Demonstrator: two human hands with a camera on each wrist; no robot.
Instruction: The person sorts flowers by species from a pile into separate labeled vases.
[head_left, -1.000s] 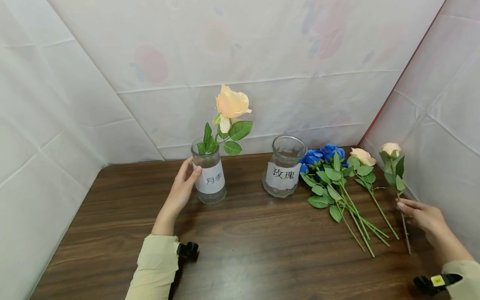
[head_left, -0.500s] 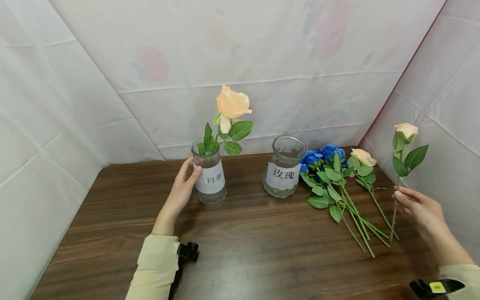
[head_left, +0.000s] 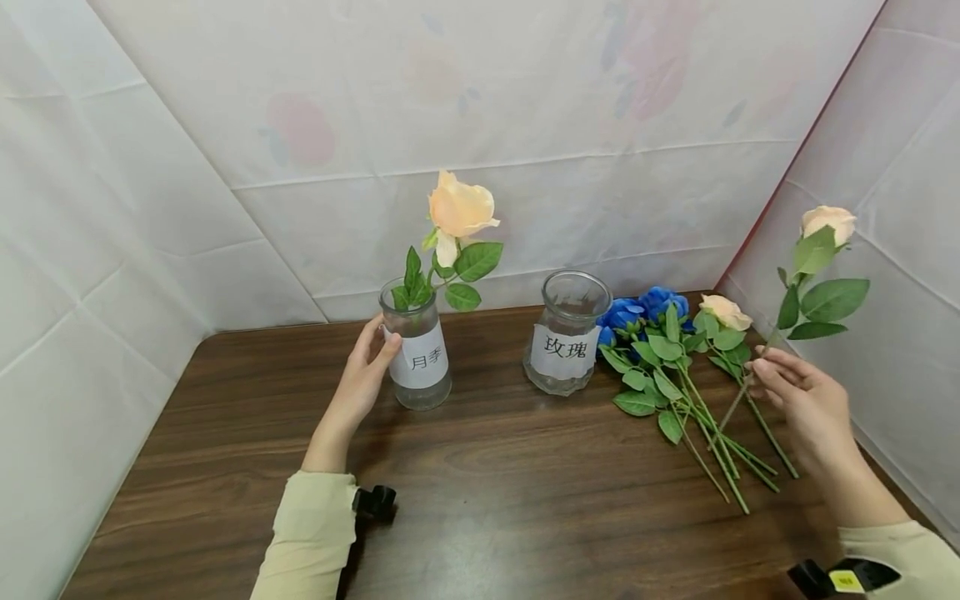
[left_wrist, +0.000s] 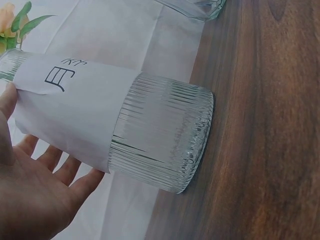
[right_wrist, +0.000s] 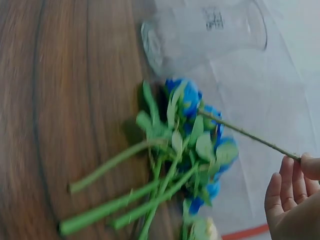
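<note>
My left hand (head_left: 363,371) holds the side of a ribbed glass vase (head_left: 422,396) bearing a white paper label, its thumb across the front. One peach rose (head_left: 461,207) leans to the right in that vase, its leaves above the rim. Out at the right, my right hand (head_left: 810,408) pinches the thin stem of another peach rose (head_left: 827,225) between thumb and fingers. That bloom tilts up and right; the stem's lower end (right_wrist: 245,132) points down-left over the lying flowers. In the right wrist view the held bloom is out of frame.
A second labelled glass vase (head_left: 567,350), with no flower in it, stands right of the first. Several blue roses (head_left: 626,315) lie beside it, green stems (head_left: 712,442) toward me. One more peach rose (head_left: 726,312) lies to their right. White cloth walls (head_left: 360,100) enclose the wooden table (head_left: 480,508).
My right hand has lifted the peach rose off the table's right side and moved it up and left, swinging the stem's end leftward. The left hand stays on its vase.
</note>
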